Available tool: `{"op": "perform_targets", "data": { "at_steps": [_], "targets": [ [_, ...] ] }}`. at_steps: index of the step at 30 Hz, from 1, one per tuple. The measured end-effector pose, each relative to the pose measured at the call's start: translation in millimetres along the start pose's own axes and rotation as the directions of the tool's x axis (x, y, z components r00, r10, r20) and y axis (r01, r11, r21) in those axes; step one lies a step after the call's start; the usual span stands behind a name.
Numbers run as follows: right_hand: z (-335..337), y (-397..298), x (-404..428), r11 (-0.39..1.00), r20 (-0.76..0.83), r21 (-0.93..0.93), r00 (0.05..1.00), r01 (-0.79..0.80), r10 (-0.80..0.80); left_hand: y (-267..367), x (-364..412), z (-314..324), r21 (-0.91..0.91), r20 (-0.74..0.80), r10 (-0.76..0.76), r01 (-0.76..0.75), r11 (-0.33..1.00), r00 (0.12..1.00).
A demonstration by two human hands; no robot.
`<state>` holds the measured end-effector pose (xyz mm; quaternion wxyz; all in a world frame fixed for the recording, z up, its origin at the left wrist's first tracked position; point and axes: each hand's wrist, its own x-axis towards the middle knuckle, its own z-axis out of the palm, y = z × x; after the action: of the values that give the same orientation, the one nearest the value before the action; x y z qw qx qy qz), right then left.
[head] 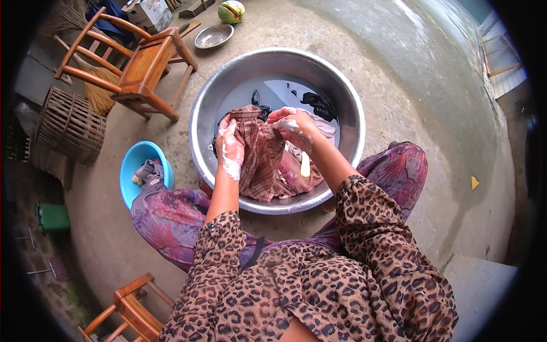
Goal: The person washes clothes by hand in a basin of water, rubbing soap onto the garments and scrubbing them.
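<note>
My left hand (230,147), streaked with white suds, grips one edge of a reddish-brown plaid cloth garment (256,158). The other side of it is pinched in my right hand (295,126), also sudsy. The garment hangs down into a large round metal basin (277,207) between my knees. Greyish water lies in the basin, with dark wet cloth (318,104) at its far right and a pale cloth (320,124) beyond my right hand. A pale handle-like object (305,164) rests on pinkish cloth at the near right; its kind cannot be told.
A light-blue plastic basin (169,171) with cloth stands beside my left knee. At the upper left are a wooden chair (143,64), a straw broom (100,85) and a wicker basket (70,124). Beyond the metal basin lie a shallow metal bowl (213,36) and a split melon (230,12).
</note>
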<state>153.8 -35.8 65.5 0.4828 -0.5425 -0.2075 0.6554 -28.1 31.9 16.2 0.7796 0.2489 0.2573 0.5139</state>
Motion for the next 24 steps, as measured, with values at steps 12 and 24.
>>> {"op": "perform_targets", "data": {
  "at_steps": [12, 24],
  "targets": [
    [2, 11, 8, 0.985, 0.013, 0.175, 1.000, 0.013, -0.016, -11, -24, 35, 0.360, 0.083, -0.129, 0.091, 0.929, 0.988],
    [4, 0, 9, 0.993, 0.035, 0.112, 0.999, -0.040, 0.037, -22, -26, 20, 0.489, -0.024, -0.055, 0.060, 0.870, 0.998]
  ]
}}
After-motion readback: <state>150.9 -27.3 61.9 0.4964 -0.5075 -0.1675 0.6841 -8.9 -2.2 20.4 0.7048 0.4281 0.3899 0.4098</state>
